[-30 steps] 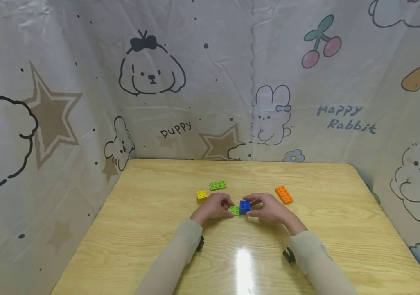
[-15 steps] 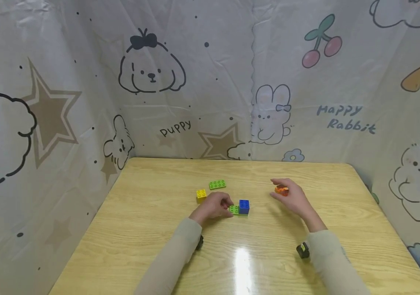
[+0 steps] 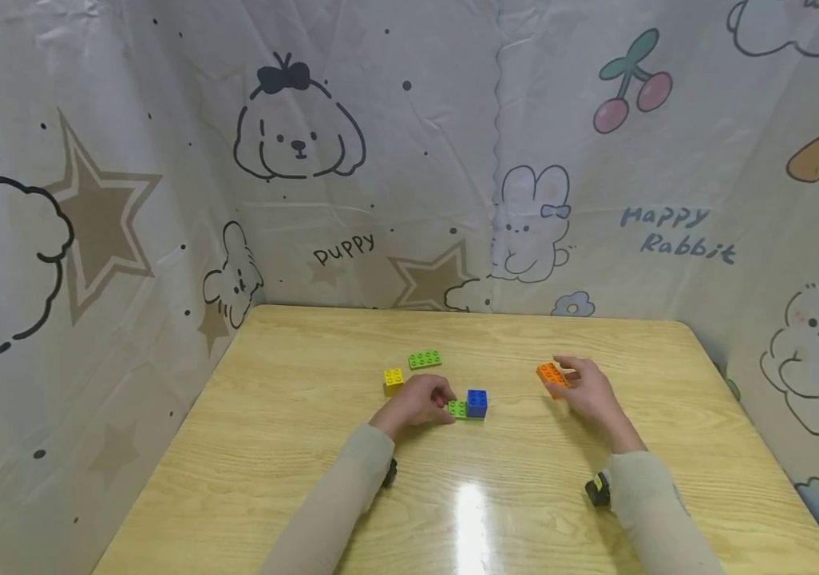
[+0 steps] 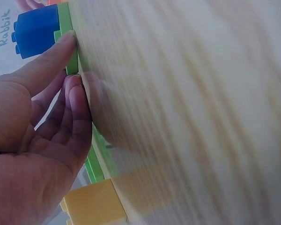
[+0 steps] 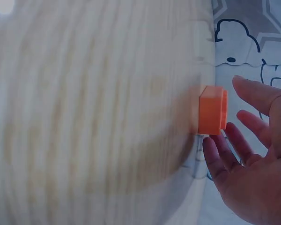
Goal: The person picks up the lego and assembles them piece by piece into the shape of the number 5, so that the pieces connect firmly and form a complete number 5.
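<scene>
My left hand (image 3: 418, 401) pinches the left end of a flat light-green building brick (image 3: 456, 410) on the table. A blue square brick (image 3: 477, 403) sits on that green brick's right end. In the left wrist view the thumb lies along the edge of the green brick, with the blue brick beyond it. My right hand (image 3: 592, 394) is spread beside an orange brick (image 3: 550, 375) farther right. In the right wrist view the thumb stands apart from the orange brick, while some fingertips are close to its end; whether they touch cannot be told.
A yellow brick (image 3: 393, 382) stands just left of my left hand. Behind it lies a second flat green brick (image 3: 425, 360). The wooden table (image 3: 294, 375) reaches back to a printed curtain (image 3: 424, 200), which also closes off both sides.
My right hand has left the blue brick and moved right and away to the orange brick, first over it, now at its right side. The left hand has stayed in place.
</scene>
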Demonstrator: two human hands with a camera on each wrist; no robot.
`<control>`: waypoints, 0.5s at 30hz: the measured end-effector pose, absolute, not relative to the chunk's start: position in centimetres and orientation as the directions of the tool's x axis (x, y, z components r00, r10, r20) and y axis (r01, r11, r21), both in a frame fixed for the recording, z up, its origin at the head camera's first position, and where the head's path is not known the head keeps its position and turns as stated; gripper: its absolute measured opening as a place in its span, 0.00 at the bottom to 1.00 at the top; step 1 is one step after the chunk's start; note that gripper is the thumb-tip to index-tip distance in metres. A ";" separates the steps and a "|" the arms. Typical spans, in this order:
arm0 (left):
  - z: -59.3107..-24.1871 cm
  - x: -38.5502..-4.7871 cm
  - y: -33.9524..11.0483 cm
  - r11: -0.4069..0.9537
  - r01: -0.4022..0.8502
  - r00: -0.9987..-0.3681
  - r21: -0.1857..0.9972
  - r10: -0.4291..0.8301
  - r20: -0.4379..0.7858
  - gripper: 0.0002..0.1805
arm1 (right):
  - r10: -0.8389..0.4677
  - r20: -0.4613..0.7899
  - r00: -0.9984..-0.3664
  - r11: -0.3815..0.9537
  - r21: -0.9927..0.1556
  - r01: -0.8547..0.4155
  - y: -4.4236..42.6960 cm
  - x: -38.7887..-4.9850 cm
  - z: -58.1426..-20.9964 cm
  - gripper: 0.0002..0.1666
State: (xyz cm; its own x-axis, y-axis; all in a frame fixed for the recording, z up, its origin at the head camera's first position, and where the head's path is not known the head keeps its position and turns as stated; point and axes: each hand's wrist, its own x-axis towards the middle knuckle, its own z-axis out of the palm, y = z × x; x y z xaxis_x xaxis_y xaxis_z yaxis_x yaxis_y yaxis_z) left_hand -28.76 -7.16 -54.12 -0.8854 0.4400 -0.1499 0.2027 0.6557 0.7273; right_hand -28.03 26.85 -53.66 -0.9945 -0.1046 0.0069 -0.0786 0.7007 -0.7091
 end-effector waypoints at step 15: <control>-54.1 -28.7 -7.2 0.650 0.191 -0.888 0.736 0.434 -0.153 0.14 | -0.079 -0.041 -0.996 0.730 -0.683 -0.030 27.1 -28.0 -54.4 0.37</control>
